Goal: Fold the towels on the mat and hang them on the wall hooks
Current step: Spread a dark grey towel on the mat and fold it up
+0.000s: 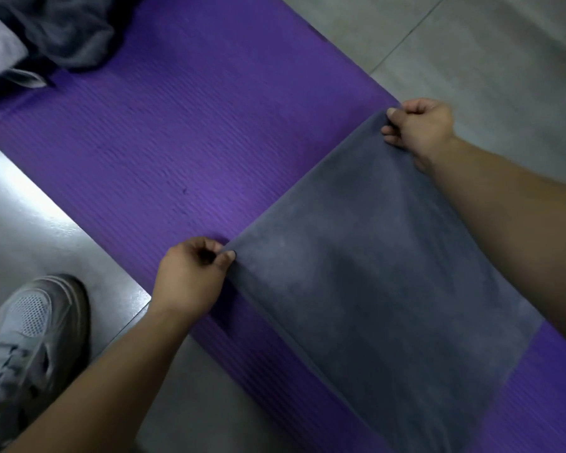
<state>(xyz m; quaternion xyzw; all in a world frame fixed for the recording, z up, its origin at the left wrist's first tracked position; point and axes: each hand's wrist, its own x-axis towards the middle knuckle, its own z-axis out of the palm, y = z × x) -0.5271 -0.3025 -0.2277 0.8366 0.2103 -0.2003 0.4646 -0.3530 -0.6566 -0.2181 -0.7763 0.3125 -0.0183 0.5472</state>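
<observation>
From my remote view I see a dark grey towel (373, 289) lying spread out on a purple ribbed mat (183, 142). It covers the lower right part of the mat and runs out of view at the bottom. Its far edge stretches in a straight line between two bare hands.

The left hand (190, 276) is at the nearer end of that edge. Its fingers (229, 255) are curled, and the thumb and forefinger pinch the towel's corner. The right hand (419, 125) is at the farther end, by the mat's right border. Its thumb and curled fingers also pinch the towel's corner. Both forearms reach in from the bottom of the view, and the right one crosses over the towel's right side.

At the far left end of the mat lies a crumpled heap of other towels (62, 31), dark grey with a paler one beside it, well apart from the hands.

The mat lies on a grey tiled floor (487, 60). A grey mesh shoe (30, 338) stands on the floor at lower left, beside the mat.
</observation>
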